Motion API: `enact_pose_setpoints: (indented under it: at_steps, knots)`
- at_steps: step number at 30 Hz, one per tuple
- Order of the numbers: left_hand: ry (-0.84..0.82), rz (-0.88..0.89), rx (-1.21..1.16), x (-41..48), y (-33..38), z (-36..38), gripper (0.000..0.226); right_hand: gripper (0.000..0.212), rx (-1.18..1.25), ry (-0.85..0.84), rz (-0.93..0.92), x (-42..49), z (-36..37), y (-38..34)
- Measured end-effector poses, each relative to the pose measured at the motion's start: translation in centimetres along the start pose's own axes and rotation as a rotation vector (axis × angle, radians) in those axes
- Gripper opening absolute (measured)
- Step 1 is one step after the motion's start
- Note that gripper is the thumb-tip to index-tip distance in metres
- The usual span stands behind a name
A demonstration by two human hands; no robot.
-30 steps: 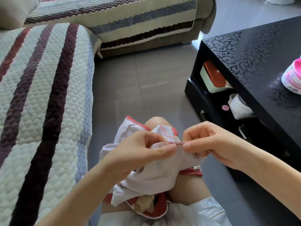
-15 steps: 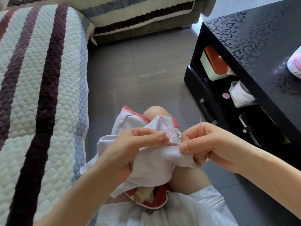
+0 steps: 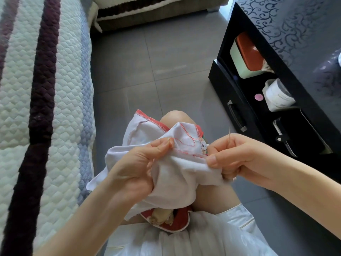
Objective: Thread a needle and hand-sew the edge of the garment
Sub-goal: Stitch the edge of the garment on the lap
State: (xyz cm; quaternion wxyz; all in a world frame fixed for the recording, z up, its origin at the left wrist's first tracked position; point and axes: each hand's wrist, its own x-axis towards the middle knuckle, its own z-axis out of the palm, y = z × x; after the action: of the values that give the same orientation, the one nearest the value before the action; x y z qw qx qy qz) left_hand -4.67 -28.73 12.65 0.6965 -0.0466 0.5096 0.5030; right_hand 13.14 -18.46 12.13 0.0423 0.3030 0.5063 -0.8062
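Your garment [image 3: 177, 172] is bunched up on your lap, draped over your bare knee [image 3: 175, 117] and held up between both hands. It's thin white fabric, pretty crumpled, with a coral-red overlocked trim along its edges and a tiny cartoon print right by your right hand [image 3: 239, 157]. A line of red stitches runs along the folded edge between your hands, and a loose loop of red thread [image 3: 186, 139] lies across the white cloth just above it.

Your left hand [image 3: 134, 165] has its fingers [image 3: 162, 145] pinching that folded edge, with the rest of the cloth gathered under the palm. The right hand's thumb [image 3: 212, 159] clamps the same fold against its curled fingers, and the needle [image 3: 229, 135] pokes straight up out of that grip.

A quilted striped sofa cover [image 3: 46, 108] is on your left, a low black cabinet [image 3: 295, 34] on your right, and grey floor tiles [image 3: 147, 71] in between.
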Motion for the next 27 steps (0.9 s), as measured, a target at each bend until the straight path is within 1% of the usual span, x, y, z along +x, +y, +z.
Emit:
enact_pose_setpoints:
  at_steps: [3,5,8,11,14,16,17,21,23,24,26,27]
  knots:
    - [0.028,0.013,0.053,0.4,0.4,-0.8,0.015,0.036,0.016,0.015,0.015,0.0,-0.4,0.1]
    - [0.037,0.025,0.104,0.4,0.6,-1.0,0.017,0.033,0.009,0.016,0.016,0.1,-0.5,0.1]
    - [0.043,0.094,0.215,0.0,0.8,-1.0,0.014,0.032,-0.017,0.030,0.016,0.2,-0.5,0.1]
    - [0.018,0.145,0.476,-0.3,0.7,-1.2,0.021,0.032,-0.074,0.068,-0.003,0.3,-0.5,0.0]
    - [0.000,0.112,0.805,-0.3,0.5,-1.0,0.047,0.028,-0.150,0.091,-0.045,0.4,-0.3,0.0]
    - [-0.038,0.048,0.891,-0.4,0.4,-0.6,0.057,0.028,-0.203,0.086,-0.075,0.4,-0.2,0.0]
    - [-0.050,0.028,0.883,-0.3,0.3,-0.6,0.055,0.028,-0.225,0.086,-0.082,0.3,-0.3,0.1]
    - [-0.070,0.014,0.734,-0.4,0.2,-0.7,0.028,0.025,-0.312,0.114,-0.088,0.0,-0.5,0.3]
    - [-0.081,0.037,0.697,-0.6,0.3,-0.5,0.013,0.021,-0.384,0.171,-0.136,-0.2,-0.4,0.2]
    - [-0.082,0.053,0.690,-0.7,0.3,-0.4,0.009,0.025,-0.418,0.214,-0.173,-0.3,-0.4,0.2]
    - [-0.066,0.084,0.692,-0.8,0.4,-0.4,0.007,0.033,-0.473,0.299,-0.258,-0.4,-0.5,0.3]
    - [-0.055,0.098,0.696,-0.8,0.4,-0.4,0.007,0.031,-0.505,0.342,-0.308,-0.6,-0.5,0.2]
